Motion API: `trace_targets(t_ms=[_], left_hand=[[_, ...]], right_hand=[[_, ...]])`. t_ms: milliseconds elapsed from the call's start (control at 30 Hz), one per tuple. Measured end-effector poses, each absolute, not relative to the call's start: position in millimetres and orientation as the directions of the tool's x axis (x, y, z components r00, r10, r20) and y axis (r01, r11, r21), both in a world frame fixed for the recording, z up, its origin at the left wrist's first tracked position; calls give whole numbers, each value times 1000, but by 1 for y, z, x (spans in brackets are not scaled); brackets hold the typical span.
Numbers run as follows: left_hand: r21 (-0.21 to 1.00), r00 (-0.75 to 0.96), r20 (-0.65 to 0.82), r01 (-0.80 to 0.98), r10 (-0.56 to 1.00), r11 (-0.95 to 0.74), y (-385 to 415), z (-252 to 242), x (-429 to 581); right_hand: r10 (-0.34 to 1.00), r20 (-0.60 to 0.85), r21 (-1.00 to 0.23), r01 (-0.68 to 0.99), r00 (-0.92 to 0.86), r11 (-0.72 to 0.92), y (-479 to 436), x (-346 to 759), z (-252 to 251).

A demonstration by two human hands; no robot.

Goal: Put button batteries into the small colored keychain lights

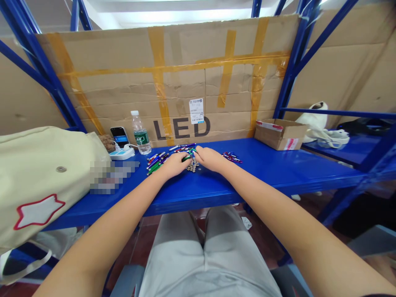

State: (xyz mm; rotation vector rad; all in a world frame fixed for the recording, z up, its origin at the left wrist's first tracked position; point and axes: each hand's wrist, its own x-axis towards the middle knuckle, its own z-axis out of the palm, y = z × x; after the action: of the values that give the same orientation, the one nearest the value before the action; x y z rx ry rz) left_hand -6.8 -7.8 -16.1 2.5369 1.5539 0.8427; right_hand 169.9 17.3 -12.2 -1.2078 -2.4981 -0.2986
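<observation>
My left hand (175, 163) and my right hand (209, 157) meet over the blue shelf (278, 169), fingers curled together on a small green cylinder (187, 157), one of the little coloured keychain lights. A pile of small silver button cells (193, 166) lies just under the hands. Several red, green, blue and silver lights (156, 161) are scattered to the left, more (185, 147) behind the hands, and a small heap of red and blue pieces (231, 156) lies to the right.
A cream bag with a red-edged star (40, 181) fills the shelf's left end. Behind it stand a phone (119, 136), a white power strip (122, 154) and a water bottle (140, 133). An open cardboard box (280, 133) sits right. Taped cardboard marked LED (182, 82) backs the shelf.
</observation>
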Motion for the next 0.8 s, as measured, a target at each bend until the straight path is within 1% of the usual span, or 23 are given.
trace_targets(t_ms=[100, 200, 467, 567, 667, 733, 800], left_hand=[[289, 372, 432, 806, 822, -516, -6, -17, -6], [299, 374, 434, 798, 819, -523, -5, -17, -7], [304, 339, 459, 809, 821, -504, -5, -16, -4], [311, 305, 440, 831, 845, -462, -5, -15, 1], [313, 238, 385, 875, 891, -369, -3, -15, 5], [290, 201, 368, 903, 908, -317, 0, -12, 6], [258, 198, 368, 917, 909, -305, 5, -7, 3]], right_hand=[[705, 399, -1, 769, -586, 640, 16, 169, -12], [713, 397, -17, 772, -578, 635, 15, 169, -13], [720, 371, -7, 773, -587, 634, 17, 169, -12], [715, 354, -12, 761, -603, 648, 20, 170, -12], [697, 352, -26, 738, -625, 674, 23, 173, -13], [687, 348, -44, 721, -638, 692, 25, 174, -15], [682, 355, -95, 702, -639, 706, 28, 176, -16]])
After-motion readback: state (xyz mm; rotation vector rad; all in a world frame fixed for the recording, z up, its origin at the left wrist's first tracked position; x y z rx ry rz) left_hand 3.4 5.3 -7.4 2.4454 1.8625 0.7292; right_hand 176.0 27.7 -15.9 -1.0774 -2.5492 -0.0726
